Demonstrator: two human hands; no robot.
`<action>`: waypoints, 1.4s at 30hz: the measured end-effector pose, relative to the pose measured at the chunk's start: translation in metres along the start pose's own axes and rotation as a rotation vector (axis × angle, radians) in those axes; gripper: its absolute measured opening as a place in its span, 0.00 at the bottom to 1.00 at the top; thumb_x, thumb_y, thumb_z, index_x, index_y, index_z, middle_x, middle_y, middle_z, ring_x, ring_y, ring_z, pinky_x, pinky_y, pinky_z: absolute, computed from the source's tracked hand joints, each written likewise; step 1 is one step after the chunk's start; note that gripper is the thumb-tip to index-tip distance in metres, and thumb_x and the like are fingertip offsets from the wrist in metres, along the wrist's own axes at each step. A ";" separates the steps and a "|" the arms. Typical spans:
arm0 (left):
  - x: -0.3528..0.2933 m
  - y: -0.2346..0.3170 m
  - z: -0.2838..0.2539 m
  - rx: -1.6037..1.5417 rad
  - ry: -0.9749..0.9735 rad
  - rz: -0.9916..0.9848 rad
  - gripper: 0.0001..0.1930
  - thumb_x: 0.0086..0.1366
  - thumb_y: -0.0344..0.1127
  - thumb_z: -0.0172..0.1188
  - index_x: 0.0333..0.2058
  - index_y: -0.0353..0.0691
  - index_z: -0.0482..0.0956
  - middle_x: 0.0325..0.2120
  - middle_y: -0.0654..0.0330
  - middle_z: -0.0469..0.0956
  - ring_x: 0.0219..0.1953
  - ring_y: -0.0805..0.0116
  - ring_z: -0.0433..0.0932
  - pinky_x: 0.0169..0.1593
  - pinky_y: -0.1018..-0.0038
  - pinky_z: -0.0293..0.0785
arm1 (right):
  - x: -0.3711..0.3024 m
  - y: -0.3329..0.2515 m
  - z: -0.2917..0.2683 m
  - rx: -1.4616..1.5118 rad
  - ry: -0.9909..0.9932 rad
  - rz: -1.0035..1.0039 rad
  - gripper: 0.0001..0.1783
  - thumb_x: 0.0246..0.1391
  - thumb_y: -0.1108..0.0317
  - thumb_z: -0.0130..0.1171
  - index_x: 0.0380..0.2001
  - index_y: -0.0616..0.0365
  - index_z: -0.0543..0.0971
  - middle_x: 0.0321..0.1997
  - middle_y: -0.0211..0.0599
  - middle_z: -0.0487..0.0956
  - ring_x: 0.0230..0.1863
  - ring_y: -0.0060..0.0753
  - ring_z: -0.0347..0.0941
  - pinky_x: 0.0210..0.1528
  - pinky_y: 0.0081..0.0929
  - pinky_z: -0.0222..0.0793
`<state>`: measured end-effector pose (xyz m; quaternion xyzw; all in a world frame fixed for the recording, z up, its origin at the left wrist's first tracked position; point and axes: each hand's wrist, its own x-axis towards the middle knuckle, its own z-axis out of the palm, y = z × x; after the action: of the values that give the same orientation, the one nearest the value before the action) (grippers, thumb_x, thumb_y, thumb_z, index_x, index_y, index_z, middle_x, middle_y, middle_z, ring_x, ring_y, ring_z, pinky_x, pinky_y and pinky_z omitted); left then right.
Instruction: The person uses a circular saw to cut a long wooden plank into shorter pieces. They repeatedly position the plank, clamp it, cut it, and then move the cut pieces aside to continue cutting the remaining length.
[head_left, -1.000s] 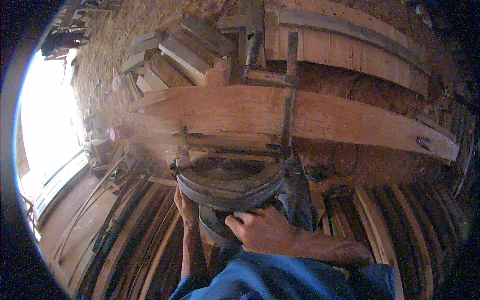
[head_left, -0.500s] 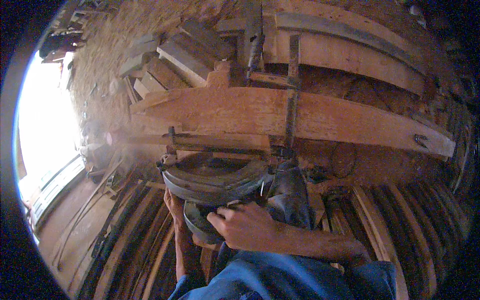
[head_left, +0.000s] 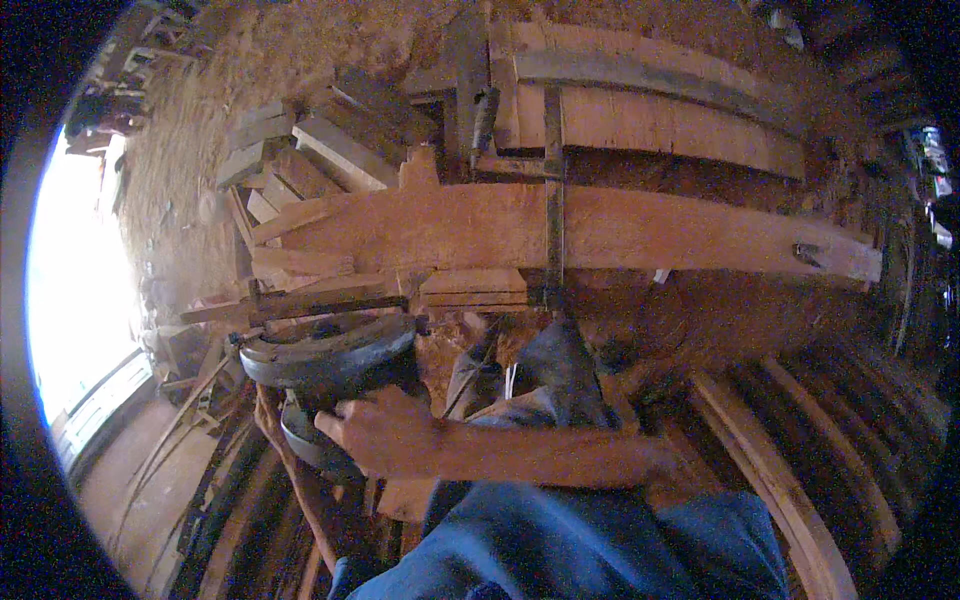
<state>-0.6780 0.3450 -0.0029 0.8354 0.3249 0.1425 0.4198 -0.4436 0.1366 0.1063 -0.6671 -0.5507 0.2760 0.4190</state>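
In the head view, sawdust-strewn ground (head_left: pixel 190 110) spreads around a long, wide plank (head_left: pixel 660 232), the landmark here, and a bright opening (head_left: pixel 80 270) glares well past its left end. Beyond the plank, a pile of short wooden blocks (head_left: pixel 345 145) lies toward its left part, and a broad panel of boards (head_left: pixel 690 128) lies toward its right. A dark bar (head_left: pixel 554 215) crosses over the plank near its middle. On the plank's near side, toward its left end, is a dark power tool (head_left: pixel 335 355) with a rounded guard, just beside a narrow strip of wood (head_left: pixel 320 297); whether they touch cannot be told. The right hand (head_left: pixel 385 432) is folded over the back of the tool, fingers curled in. The left hand (head_left: pixel 267 412) lies along the tool's left side; its fingers are mostly hidden, so how tightly they close cannot be told. Right of the tool, small stacked boards (head_left: pixel 473 287) sit just before the plank. Long timbers (head_left: pixel 785 480) lie nearer the person, well apart from the plank.
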 end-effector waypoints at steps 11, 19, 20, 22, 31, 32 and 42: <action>-0.008 0.166 0.004 0.489 0.275 0.526 0.27 0.63 0.21 0.55 0.60 0.44 0.64 0.48 0.49 0.70 0.47 0.55 0.73 0.44 0.67 0.75 | -0.114 -0.050 -0.109 0.007 -0.061 -0.003 0.34 0.38 0.65 0.66 0.54 0.56 0.73 0.48 0.46 0.80 0.45 0.49 0.79 0.48 0.46 0.75; -0.034 0.400 0.248 -0.442 0.141 -0.265 0.15 0.68 0.42 0.55 0.47 0.39 0.70 0.35 0.62 0.75 0.33 0.74 0.72 0.36 0.76 0.70 | -0.333 0.024 -0.293 0.049 0.197 0.078 0.35 0.32 0.57 0.72 0.47 0.60 0.78 0.43 0.43 0.82 0.46 0.46 0.79 0.48 0.38 0.75; -0.035 0.420 0.283 -0.484 0.111 -0.318 0.15 0.68 0.42 0.55 0.47 0.39 0.70 0.35 0.62 0.75 0.34 0.73 0.72 0.37 0.76 0.70 | -0.359 0.033 -0.314 0.061 0.233 0.178 0.32 0.33 0.58 0.72 0.45 0.61 0.79 0.42 0.44 0.82 0.44 0.46 0.80 0.47 0.36 0.75; -0.039 0.449 0.347 -0.515 -0.014 -0.310 0.17 0.67 0.41 0.57 0.49 0.38 0.69 0.35 0.61 0.76 0.35 0.71 0.74 0.39 0.75 0.71 | -0.407 0.044 -0.345 -0.021 0.329 0.348 0.26 0.35 0.63 0.71 0.40 0.62 0.80 0.39 0.46 0.82 0.41 0.44 0.80 0.45 0.35 0.75; -0.085 0.458 0.456 -0.106 -0.492 -0.184 0.24 0.64 0.44 0.60 0.52 0.35 0.68 0.45 0.46 0.79 0.43 0.48 0.81 0.45 0.62 0.77 | -0.513 0.105 -0.412 -0.490 0.265 0.675 0.21 0.33 0.69 0.71 0.37 0.59 0.80 0.36 0.47 0.82 0.39 0.50 0.79 0.42 0.40 0.73; -0.091 0.451 0.451 -0.156 -0.498 -0.259 0.24 0.63 0.45 0.60 0.51 0.34 0.70 0.44 0.47 0.80 0.44 0.48 0.80 0.47 0.61 0.76 | -0.517 0.113 -0.416 -0.526 0.216 0.713 0.23 0.33 0.69 0.71 0.38 0.58 0.80 0.37 0.46 0.82 0.40 0.50 0.79 0.43 0.40 0.73; -0.154 0.400 0.418 0.127 -0.307 -0.425 0.22 0.64 0.45 0.59 0.50 0.35 0.72 0.43 0.45 0.80 0.44 0.46 0.80 0.47 0.60 0.75 | -0.541 0.191 -0.424 -0.443 0.068 0.565 0.27 0.31 0.71 0.73 0.41 0.54 0.79 0.42 0.44 0.82 0.47 0.51 0.77 0.49 0.39 0.73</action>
<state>-0.4105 -0.1855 0.0665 0.7849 0.4338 -0.0979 0.4314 -0.1258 -0.5027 0.1017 -0.8764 -0.3770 0.2323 0.1894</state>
